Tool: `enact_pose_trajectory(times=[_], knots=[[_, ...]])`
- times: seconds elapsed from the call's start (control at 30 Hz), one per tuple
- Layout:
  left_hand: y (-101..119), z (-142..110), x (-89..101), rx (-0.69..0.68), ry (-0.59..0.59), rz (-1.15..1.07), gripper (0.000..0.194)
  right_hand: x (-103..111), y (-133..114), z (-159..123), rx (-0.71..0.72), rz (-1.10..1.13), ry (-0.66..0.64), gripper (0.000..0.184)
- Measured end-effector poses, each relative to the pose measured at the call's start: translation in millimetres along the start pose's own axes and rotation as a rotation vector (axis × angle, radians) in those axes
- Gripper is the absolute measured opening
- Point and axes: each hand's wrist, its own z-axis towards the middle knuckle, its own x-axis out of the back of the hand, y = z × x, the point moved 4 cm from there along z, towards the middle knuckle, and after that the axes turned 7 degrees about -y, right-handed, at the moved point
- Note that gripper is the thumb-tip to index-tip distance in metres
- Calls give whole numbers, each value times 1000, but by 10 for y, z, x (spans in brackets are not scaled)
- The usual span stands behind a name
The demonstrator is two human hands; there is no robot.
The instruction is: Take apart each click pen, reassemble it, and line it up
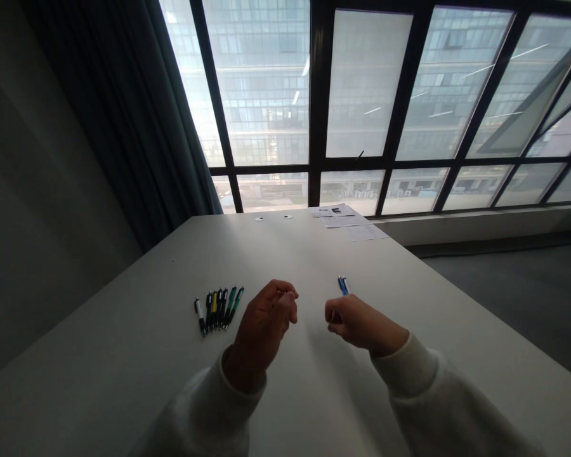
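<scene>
Head view: we note both hands raised over the white table. The left hand has its fingers curled in narrowly toward the thumb; we cannot tell whether anything sits between them. To its left lies a row of click pens, near the back of the hand rather than at the fingertips: a white-and-black one at the far left end, then dark ones with a yellow one among them, two green ones nearest the hand.

The right hand is bent in, fingertips drawn close to the thumb; its grip we cannot make out. Just beyond its knuckles we see a blue pen beside a white pen, their near ends hidden. Printed sheets lie at the far edge.
</scene>
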Motion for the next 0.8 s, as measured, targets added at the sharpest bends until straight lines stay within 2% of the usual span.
enact_pose_trajectory(times=[0.1, 0.2, 0.47, 0.57, 0.63, 0.7, 0.8], knots=[[0, 15, 12, 39, 11, -138, 18, -273, 208, 159, -29, -104, -69, 10], [21, 15, 19, 56, 20, -232, 18, -435, 309, 221, -47, -133, -92, 17], [13, 12, 15, 79, 2, -304, 22, -553, 365, 242, -51, -107, -123, 24], [8, 14, 15, 84, -13, -300, 23, -455, 335, 226, -46, -79, -127, 28], [2, 17, 12, 86, -23, -290, 26, -295, 232, 177, -8, -14, -98, 22], [-16, 19, -5, 103, -52, -264, 28, -69, 44, 86, 102, 211, -2, 10], [-54, 16, -54, 126, -128, -186, 28, 210, -266, -93, 271, 659, 74, 24]])
